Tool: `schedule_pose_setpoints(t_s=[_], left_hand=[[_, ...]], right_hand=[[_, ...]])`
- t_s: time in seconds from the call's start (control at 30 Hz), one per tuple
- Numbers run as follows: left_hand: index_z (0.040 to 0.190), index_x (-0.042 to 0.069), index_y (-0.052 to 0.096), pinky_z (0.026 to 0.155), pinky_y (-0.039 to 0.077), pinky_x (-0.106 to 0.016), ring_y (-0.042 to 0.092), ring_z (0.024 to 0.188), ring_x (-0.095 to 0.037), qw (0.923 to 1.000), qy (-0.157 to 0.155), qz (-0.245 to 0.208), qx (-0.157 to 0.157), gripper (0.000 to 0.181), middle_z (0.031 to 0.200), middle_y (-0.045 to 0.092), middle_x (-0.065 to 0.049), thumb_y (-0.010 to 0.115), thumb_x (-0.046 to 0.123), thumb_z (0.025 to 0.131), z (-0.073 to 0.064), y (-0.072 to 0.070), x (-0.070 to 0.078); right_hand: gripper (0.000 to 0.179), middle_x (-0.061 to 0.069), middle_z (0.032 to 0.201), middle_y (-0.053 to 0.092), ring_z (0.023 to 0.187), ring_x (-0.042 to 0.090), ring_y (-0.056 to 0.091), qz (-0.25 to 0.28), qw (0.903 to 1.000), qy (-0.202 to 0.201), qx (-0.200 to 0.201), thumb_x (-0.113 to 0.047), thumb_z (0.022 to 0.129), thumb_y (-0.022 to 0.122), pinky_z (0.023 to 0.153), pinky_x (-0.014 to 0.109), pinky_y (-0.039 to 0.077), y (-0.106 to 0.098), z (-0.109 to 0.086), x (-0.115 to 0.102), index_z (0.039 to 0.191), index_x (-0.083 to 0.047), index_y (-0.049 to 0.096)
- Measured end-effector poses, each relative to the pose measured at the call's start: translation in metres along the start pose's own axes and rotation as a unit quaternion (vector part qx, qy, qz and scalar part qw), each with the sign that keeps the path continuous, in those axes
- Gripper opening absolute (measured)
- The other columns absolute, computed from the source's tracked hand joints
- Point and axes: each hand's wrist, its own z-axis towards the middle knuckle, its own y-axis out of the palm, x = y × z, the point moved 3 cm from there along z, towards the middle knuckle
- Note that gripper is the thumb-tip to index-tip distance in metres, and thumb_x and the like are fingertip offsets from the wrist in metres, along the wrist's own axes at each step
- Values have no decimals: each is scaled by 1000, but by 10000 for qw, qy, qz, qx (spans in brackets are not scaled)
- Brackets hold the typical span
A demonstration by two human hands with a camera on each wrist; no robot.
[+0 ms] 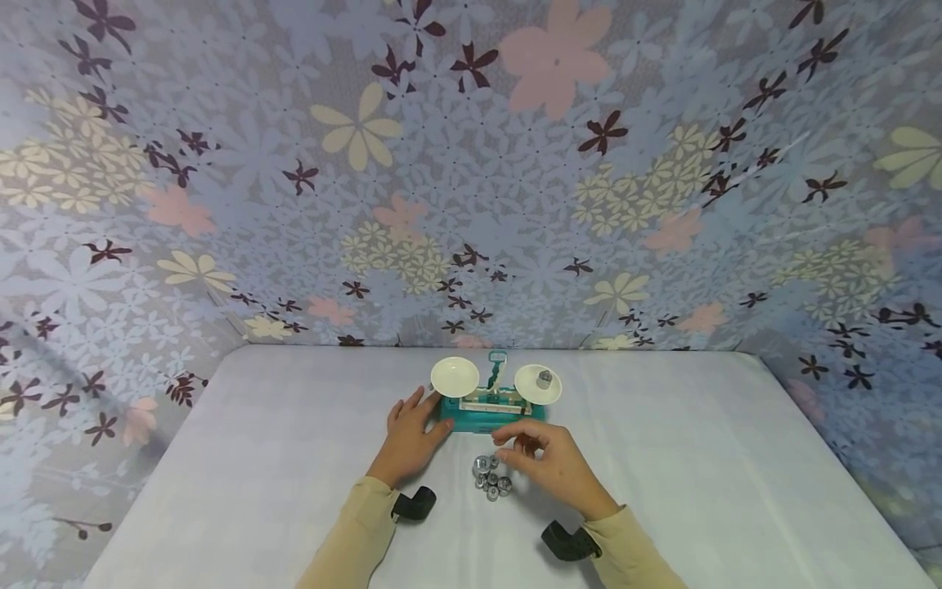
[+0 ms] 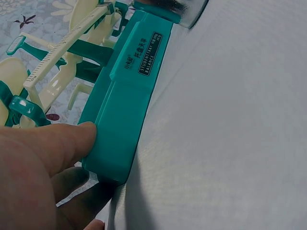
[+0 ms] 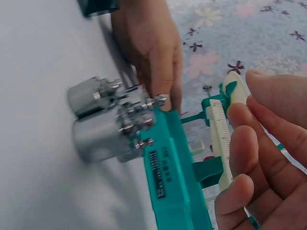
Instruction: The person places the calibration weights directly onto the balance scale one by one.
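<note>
A teal tray balance [image 1: 478, 422] stands on the white table with two cream pans. My left hand [image 1: 412, 438] holds the left end of its base, thumb at the front and fingers round the end, as the left wrist view also shows [image 2: 43, 153]. The left pan [image 1: 455, 376] is bare; on the right pan [image 1: 528, 394] sits a metal weight [image 1: 545, 378]. Several silver knobbed weights [image 1: 482, 465] stand clustered before the base. My right hand [image 1: 553, 466] hovers just right of them, fingers loosely bent. In the right wrist view nothing shows between its fingers [image 3: 243, 143].
The white cloth-covered table [image 1: 692, 458] stretches to both sides of the balance. Behind it hangs a floral-patterned curtain or wall covering [image 1: 486, 204]. A black wrist device [image 1: 415, 504] sits on my left wrist, another [image 1: 568, 541] on my right.
</note>
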Motion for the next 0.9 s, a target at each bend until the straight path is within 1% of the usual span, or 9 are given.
schedule_pose_setpoints(t_s=[0.1, 0.2, 0.33, 0.57, 0.8, 0.9], left_hand=[[139, 6, 42, 109, 7, -53, 24, 137, -30, 10000, -5, 16, -1, 57, 140, 45, -9, 53, 36, 92, 0, 0, 0], [139, 6, 42, 110, 7, -52, 23, 137, -29, 10000, -12, 21, -13, 57, 140, 45, -9, 53, 36, 92, 0, -1, 0], [139, 6, 42, 110, 7, -53, 23, 137, -30, 10000, -7, -7, -39, 57, 140, 44, -10, 53, 36, 92, 0, 0, 0], [139, 6, 42, 110, 7, -53, 24, 137, -30, 10000, -22, -19, -8, 57, 140, 45, -10, 54, 35, 92, 0, 0, 1], [139, 6, 41, 110, 7, -52, 23, 137, -29, 9999, -44, 114, -55, 57, 140, 44, -10, 53, 36, 92, 1, 1, 0], [139, 6, 42, 110, 7, -52, 23, 137, -29, 9999, -46, 102, -49, 57, 140, 44, -10, 53, 36, 92, 1, 1, 0]], right_hand=[[16, -4, 95, 67, 70, 11, 55, -135, 9999, 12, -70, -20, 85, 68, 62, 26, 49, 2, -3, 3, 101, -23, 68], [17, -7, 95, 66, 70, 11, 55, -212, 9997, 15, -131, -21, 85, 68, 61, 26, 49, 3, -7, 5, 101, -20, 68], [18, -7, 93, 66, 70, 11, 55, -171, 9995, 200, -176, -25, 84, 69, 61, 26, 49, 5, -13, 7, 101, -19, 69], [19, -6, 92, 66, 70, 15, 56, -27, 9985, 500, -215, -26, 82, 70, 61, 27, 48, 7, -19, 14, 101, -22, 69], [20, -5, 90, 66, 70, 13, 56, -125, 9966, 762, -290, -25, 82, 71, 61, 26, 48, 8, -22, 18, 101, -21, 69], [20, -7, 86, 65, 69, 13, 56, -151, 9957, 863, -301, -25, 81, 72, 61, 26, 48, 9, -23, 21, 101, -22, 69]])
